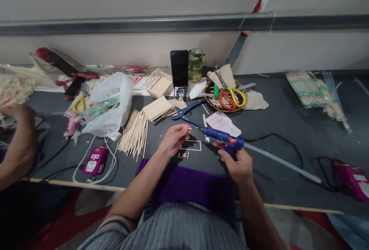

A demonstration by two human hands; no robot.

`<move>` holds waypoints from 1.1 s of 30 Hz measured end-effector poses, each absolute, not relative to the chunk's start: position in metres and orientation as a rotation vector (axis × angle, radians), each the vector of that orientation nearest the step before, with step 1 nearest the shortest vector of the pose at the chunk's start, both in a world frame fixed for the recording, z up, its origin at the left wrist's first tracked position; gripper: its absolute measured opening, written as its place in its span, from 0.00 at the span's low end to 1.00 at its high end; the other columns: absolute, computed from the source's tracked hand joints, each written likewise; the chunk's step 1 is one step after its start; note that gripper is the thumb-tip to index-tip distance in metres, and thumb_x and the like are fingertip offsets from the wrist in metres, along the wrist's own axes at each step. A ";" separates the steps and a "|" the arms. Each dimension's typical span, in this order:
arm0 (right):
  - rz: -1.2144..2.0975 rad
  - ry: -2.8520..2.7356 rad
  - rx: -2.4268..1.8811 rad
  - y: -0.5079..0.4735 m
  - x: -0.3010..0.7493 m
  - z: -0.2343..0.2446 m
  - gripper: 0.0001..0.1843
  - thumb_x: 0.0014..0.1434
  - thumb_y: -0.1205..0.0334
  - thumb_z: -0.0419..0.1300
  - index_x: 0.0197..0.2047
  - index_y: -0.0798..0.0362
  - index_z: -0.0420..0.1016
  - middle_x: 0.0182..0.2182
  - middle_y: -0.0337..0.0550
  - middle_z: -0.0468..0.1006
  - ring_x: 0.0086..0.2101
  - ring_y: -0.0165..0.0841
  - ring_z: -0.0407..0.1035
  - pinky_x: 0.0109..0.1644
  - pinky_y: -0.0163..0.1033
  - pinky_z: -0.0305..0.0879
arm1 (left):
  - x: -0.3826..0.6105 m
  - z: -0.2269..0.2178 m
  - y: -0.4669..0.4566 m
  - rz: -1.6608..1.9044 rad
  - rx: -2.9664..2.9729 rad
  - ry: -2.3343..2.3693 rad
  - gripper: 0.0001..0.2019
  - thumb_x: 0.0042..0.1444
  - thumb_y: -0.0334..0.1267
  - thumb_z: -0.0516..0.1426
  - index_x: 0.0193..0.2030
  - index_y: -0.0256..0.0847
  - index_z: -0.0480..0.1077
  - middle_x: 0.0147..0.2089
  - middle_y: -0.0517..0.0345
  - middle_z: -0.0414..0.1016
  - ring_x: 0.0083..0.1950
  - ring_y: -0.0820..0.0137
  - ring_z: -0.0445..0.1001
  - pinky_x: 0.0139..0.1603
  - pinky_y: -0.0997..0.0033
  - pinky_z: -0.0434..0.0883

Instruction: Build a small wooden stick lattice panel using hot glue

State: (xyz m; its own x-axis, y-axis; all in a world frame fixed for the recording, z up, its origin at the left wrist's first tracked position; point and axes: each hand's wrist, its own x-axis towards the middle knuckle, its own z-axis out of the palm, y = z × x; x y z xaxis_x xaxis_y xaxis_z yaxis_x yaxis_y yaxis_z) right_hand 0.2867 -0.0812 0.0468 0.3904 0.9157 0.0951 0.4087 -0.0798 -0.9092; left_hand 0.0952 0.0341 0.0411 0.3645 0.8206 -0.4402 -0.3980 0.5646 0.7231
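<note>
My left hand (176, 138) pinches a tiny piece of wooden stick (189, 129) between thumb and fingertips. My right hand (238, 163) is wrapped around the handle of a blue hot glue gun (220, 135), its nozzle pointing left and close to the stick piece. A long clear glue stick (284, 162) juts out of the gun's rear. Below my left hand, a small rectangular frame of thin sticks (201, 145) lies flat on the dark table, partly hidden by that hand. A few short cut pieces (183, 155) lie just in front of it.
A pile of wooden sticks (134, 134) lies left, near a plastic bag (115, 100). Blue cutters (187, 112), a phone (179, 67) and a basket with scissors (225, 102) stand behind. A purple power strip (95, 160) lies left; another person's arm (17, 142) is at far left.
</note>
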 end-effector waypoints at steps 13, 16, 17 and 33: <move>0.660 -1.265 -1.699 -0.084 0.287 0.038 0.14 0.55 0.51 0.60 0.35 0.52 0.80 0.29 0.45 0.83 0.28 0.38 0.75 0.35 0.41 0.73 | 0.098 0.045 0.032 0.831 0.595 0.930 0.21 0.31 0.47 0.75 0.27 0.34 0.76 0.24 0.59 0.74 0.24 0.80 0.65 0.27 0.78 0.62; 0.645 -1.282 -1.692 -0.084 0.289 0.036 0.14 0.56 0.51 0.60 0.35 0.52 0.79 0.29 0.45 0.82 0.28 0.38 0.75 0.35 0.41 0.73 | 0.098 0.045 0.031 0.826 0.592 0.939 0.22 0.30 0.48 0.75 0.27 0.34 0.77 0.24 0.59 0.74 0.24 0.80 0.65 0.28 0.78 0.62; 0.637 -1.287 -1.695 -0.084 0.289 0.036 0.14 0.56 0.51 0.60 0.35 0.52 0.79 0.29 0.45 0.82 0.28 0.38 0.75 0.35 0.41 0.73 | 0.098 0.045 0.031 0.827 0.594 0.942 0.22 0.30 0.48 0.75 0.27 0.34 0.77 0.24 0.59 0.74 0.24 0.80 0.65 0.28 0.78 0.62; 0.605 -1.280 -1.696 -0.084 0.291 0.035 0.13 0.55 0.51 0.60 0.34 0.52 0.78 0.27 0.43 0.81 0.26 0.37 0.74 0.33 0.40 0.72 | 0.098 0.044 0.031 0.828 0.606 0.926 0.21 0.31 0.47 0.75 0.27 0.34 0.77 0.24 0.59 0.74 0.23 0.80 0.64 0.28 0.77 0.61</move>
